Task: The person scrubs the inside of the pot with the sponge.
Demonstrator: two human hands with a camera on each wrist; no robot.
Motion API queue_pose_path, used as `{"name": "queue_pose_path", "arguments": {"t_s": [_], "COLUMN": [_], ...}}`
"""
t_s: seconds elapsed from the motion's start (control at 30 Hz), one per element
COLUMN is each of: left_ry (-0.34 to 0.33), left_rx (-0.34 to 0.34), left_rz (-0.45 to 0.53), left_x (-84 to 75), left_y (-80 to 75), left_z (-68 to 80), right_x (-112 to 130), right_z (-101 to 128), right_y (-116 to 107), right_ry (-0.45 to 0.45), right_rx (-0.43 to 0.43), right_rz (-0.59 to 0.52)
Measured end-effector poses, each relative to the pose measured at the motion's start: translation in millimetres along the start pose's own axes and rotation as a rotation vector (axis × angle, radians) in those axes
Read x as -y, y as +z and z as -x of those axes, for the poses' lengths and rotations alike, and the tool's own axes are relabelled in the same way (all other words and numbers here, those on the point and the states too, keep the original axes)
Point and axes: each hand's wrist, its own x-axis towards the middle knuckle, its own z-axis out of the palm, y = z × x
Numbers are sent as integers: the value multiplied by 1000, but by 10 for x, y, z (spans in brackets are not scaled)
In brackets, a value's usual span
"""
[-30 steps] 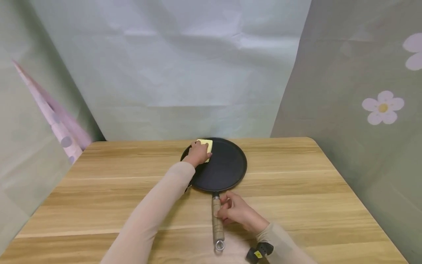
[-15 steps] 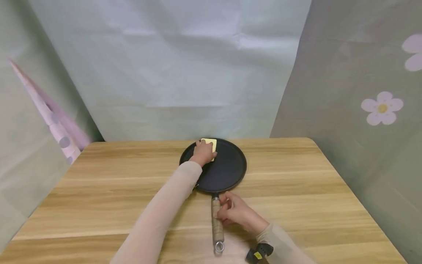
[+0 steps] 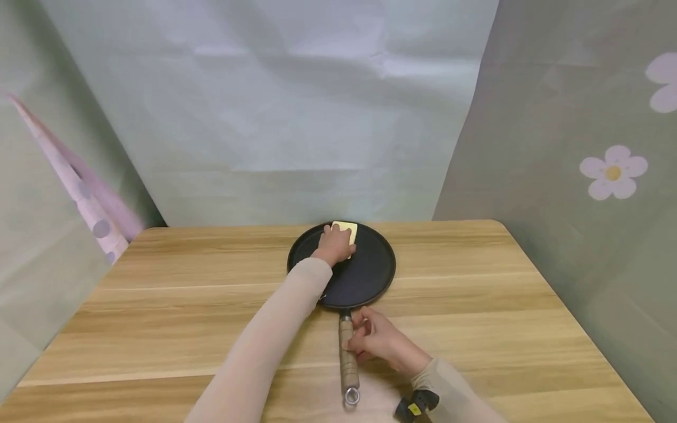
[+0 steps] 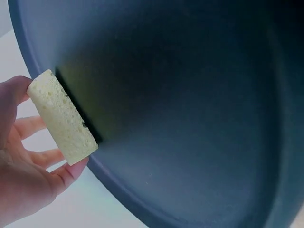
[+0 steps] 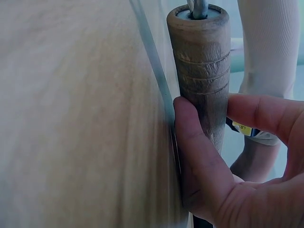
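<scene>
A flat round black frying pan lies on the table, its wooden handle pointing toward me. My left hand grips a pale yellow sponge on the far part of the pan's surface. In the left wrist view thumb and fingers hold the sponge at its two ends, with its long side against the dark pan. My right hand pinches the handle near the pan. Close up, its thumb and fingers stand on either side of the ridged wooden handle.
The wooden table reaches out on both sides of the pan. Its back edge lies just behind the pan, close to a pale hanging cloth. A metal ring ends the handle.
My left hand has slid the sponge to the right across the far part of the pan. The right hand and the pan have stayed nearly still.
</scene>
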Motion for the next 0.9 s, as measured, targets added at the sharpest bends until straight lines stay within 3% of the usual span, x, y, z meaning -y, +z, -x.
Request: {"name": "queue_pose_path", "arguments": {"t_s": [0.5, 0.9], "left_ry": [116, 215], "left_rx": [62, 84], "left_rz": [50, -10], "left_x": [-67, -332], "left_y": [-10, 55], "left_z": [74, 151], "right_x": [17, 26], "right_z": [10, 13], "right_y": [-18, -27], "right_ry": [9, 14], "right_rx": [2, 6], "right_rz": [7, 19]}}
